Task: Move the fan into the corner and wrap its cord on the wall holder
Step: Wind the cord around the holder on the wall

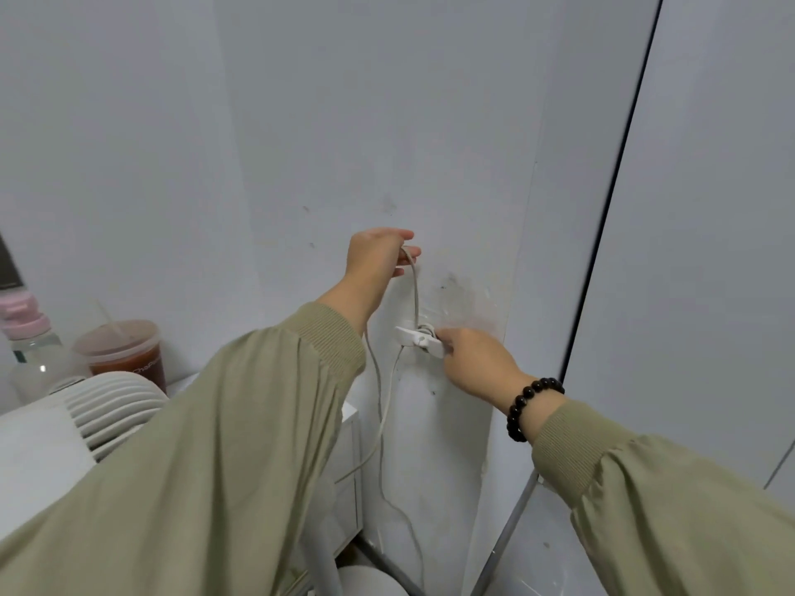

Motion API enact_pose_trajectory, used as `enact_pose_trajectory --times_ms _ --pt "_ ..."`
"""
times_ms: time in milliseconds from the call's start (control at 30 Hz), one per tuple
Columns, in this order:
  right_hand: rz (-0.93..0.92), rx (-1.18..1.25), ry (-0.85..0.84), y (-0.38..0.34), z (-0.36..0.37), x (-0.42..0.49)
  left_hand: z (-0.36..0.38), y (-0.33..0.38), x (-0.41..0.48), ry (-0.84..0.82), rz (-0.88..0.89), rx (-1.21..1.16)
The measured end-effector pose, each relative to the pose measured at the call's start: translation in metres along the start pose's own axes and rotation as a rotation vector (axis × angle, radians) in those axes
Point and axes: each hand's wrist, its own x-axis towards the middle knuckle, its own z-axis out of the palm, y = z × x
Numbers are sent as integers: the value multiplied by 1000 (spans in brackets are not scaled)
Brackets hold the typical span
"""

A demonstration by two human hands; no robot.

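Interior room corner, lived-in; home or small office, cannot tell which.
Plain white walls (pixel 387 122) with scuffs, a stick-on wall holder (pixel 419 337), a white cabinet (pixel 349 449) bearing a lidded drink cup (pixel 124 352) and a water bottle (pixel 36 354).

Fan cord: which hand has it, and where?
The left hand pinches the cord at the top of its loop, above the wall holder. The right hand touches the holder's end; its grip cannot be told.

White cord (pixel 415 290) rises taut from white wall holder (pixel 419 339); ribbed white fan (pixel 116 406) at lower left
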Motion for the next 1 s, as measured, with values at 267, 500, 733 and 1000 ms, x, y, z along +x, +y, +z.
enact_pose_trajectory --times_ms 267,500,733,1000 --pt "79 660 41 -29 -42 22 -4 34 -13 -73 155 173" --pt "186 493 273 -42 -45 22 -23 38 -18 -77 577 1276" --pt "193 332 630 -50 -55 11 -19 34 -31 -88 805 1818" --pt "178 262 789 -26 -77 -17 -33 25 -41 -43 619 1808"
